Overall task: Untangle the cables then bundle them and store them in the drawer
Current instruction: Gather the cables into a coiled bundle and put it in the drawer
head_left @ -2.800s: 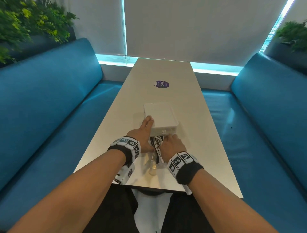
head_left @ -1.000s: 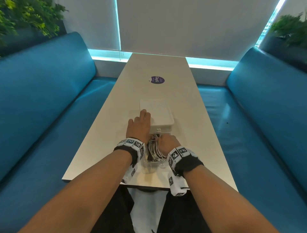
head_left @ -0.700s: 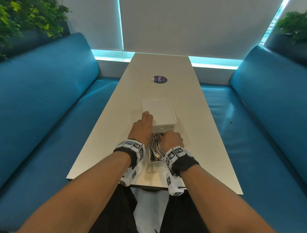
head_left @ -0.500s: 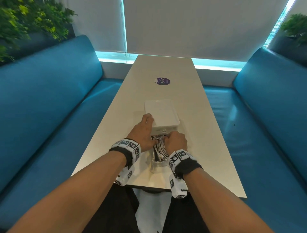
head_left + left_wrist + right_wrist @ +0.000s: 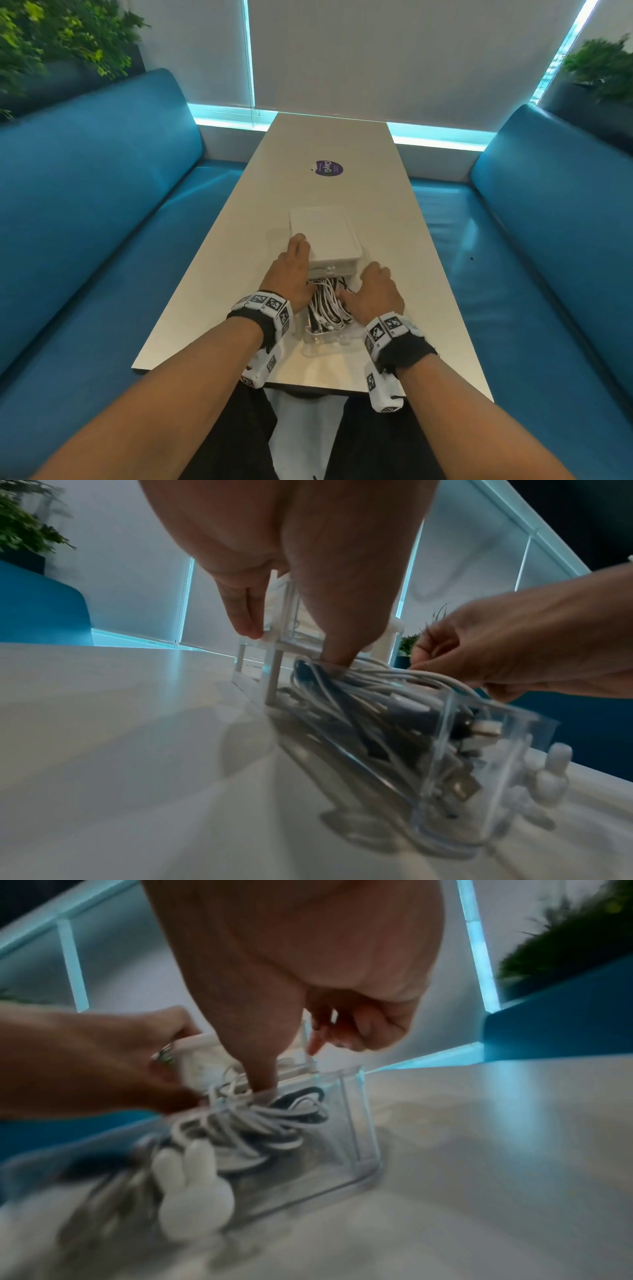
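A small white drawer unit (image 5: 325, 236) stands on the table (image 5: 394, 212). Its clear drawer (image 5: 322, 339) is pulled out toward me and holds bundled white and dark cables (image 5: 327, 305). My left hand (image 5: 291, 270) lies with straight fingers along the unit's left side. In the left wrist view its thumb (image 5: 335, 631) presses down on the cables (image 5: 369, 696). My right hand (image 5: 375, 291) is at the drawer's right side. In the right wrist view its thumb (image 5: 260, 1053) pushes into the cables (image 5: 253, 1118) while its other fingers (image 5: 356, 1026) are curled and hold nothing.
The drawer front carries a white rabbit-shaped knob (image 5: 192, 1188). A purple round sticker (image 5: 329, 168) lies farther up the table. Blue benches (image 5: 102, 222) run along both sides, with plants (image 5: 51, 44) behind them. The table's near edge is just under my wrists.
My right hand has shifted to the right off the top of the cables, so more of the bundle shows. My left hand stays against the unit.
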Available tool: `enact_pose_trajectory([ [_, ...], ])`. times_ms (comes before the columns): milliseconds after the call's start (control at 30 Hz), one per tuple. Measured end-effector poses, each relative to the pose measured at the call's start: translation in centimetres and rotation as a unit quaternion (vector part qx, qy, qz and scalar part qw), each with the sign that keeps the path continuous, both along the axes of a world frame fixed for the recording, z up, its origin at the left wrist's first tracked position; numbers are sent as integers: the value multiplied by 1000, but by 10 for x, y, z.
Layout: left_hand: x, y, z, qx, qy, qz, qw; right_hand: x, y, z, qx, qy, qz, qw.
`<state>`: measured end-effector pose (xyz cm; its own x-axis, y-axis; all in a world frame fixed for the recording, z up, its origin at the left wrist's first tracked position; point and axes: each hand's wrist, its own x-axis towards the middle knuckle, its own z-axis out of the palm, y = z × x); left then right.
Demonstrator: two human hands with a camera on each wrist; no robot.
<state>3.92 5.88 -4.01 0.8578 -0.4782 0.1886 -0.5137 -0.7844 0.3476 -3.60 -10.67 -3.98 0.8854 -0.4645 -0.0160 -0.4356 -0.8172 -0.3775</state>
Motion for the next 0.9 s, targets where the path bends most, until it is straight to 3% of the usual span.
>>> enact_pose_trajectory([
  [133,2,7,1,-62,64,-34,995,-2,-13,-3,99,126,-39,986],
  [267,7,10,9,-81,117,-31,989,0,-10,-8,111,104,-30,988],
  [500,9,18,13,-84,125,-38,988,13,-8,-11,134,74,-43,987],
  [700,12,16,12,-78,126,-40,988,13,-11,-3,235,97,1,967],
  [900,11,20,15,-74,122,-51,988,11,3,-9,182,94,-2,979],
])
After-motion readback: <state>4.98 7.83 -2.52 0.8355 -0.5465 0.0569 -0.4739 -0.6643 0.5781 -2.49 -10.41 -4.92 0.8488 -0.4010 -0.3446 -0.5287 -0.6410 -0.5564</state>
